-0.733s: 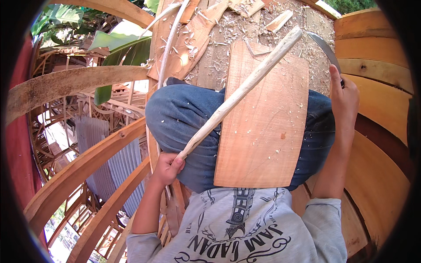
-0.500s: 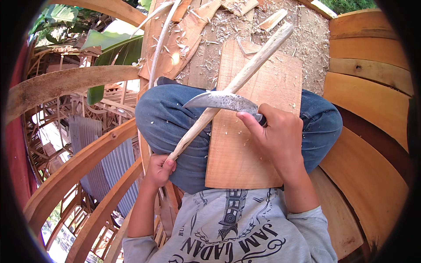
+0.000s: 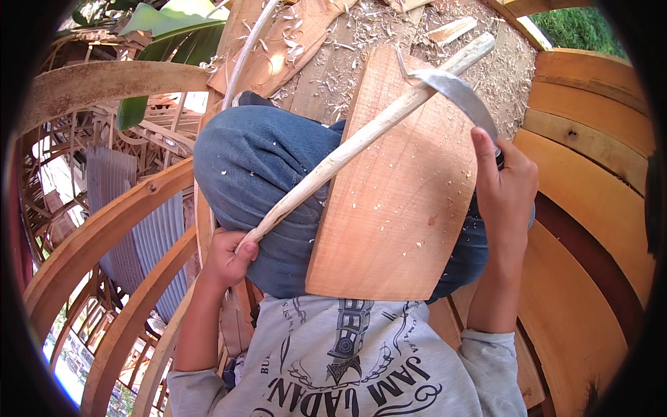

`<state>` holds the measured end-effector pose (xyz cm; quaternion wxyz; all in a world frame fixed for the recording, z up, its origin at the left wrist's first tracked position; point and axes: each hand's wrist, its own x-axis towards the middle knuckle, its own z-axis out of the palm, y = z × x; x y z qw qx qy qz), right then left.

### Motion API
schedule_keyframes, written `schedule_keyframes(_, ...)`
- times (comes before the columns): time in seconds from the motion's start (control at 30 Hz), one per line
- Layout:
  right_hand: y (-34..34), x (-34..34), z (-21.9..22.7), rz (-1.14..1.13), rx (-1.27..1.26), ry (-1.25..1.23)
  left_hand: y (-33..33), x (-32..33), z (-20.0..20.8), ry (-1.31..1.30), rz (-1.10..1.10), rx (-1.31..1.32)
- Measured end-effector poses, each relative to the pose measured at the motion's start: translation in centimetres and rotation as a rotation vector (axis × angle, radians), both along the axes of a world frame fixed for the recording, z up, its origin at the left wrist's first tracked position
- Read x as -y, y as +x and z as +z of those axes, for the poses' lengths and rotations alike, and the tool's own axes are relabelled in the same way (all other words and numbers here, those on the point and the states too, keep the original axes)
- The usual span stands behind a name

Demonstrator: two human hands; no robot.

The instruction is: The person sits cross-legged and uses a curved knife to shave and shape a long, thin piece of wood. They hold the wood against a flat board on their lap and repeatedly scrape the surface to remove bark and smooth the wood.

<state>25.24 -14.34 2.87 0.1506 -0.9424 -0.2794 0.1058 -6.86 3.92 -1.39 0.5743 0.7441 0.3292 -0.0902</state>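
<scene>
My left hand (image 3: 232, 258) is closed around the lower end of a pale, peeled wooden stick (image 3: 342, 154). The stick slants up to the right across my left leg and over a flat wooden board (image 3: 399, 187) on my lap. My right hand (image 3: 508, 182) grips a curved knife (image 3: 461, 96) by its handle, mostly hidden in the fingers. The grey blade arcs up to the left and crosses the stick near its far end. A thin curled shaving (image 3: 402, 64) stands by the blade's tip. Small chips dot the board.
Curved wooden ribs (image 3: 108, 215) rise on my left, and a planked wall (image 3: 583, 181) curves along my right. Shavings litter the floor boards (image 3: 326, 69) ahead, where an offcut (image 3: 451, 31) lies. A large green leaf (image 3: 170, 24) hangs beyond the ribs.
My right hand has moved right and away from me, taking the knife from the stick's middle to near its far end. My left hand still grips the stick's near end.
</scene>
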Motion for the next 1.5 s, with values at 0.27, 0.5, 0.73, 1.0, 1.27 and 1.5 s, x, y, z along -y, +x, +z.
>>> schedule_keyframes(0.27, -0.5, -0.9, -0.3, 0.241, 0.025, -0.025, 0.4, 0.1, 0.4, 0.025, 0.008, -0.043)
schedule_keyframes(0.5, 0.6, 1.0, -1.3, -0.015, -0.026, 0.004, -0.1, -0.4, 0.3, -0.009, 0.004, -0.052)
schedule_keyframes(0.73, 1.1, 5.7, -2.2, -0.303, -0.351, 0.296, -0.1, -0.9, 0.4, -0.028, -0.037, -0.032)
schedule_keyframes(1.0, 0.8, 4.9, 0.9, -0.388, -0.609, 0.586, 1.2, -1.6, 1.4, -0.113, -0.082, -0.149)
schedule_keyframes(1.27, -1.2, 4.3, 2.5, -0.242, -0.933, 0.693, 0.5, -2.0, 1.2, -0.164, -0.086, -0.119)
schedule_keyframes(1.5, -4.9, 3.1, 1.1, -0.037, -0.838, 0.421, 0.9, -1.6, 1.2, -0.125, -0.101, -0.115)
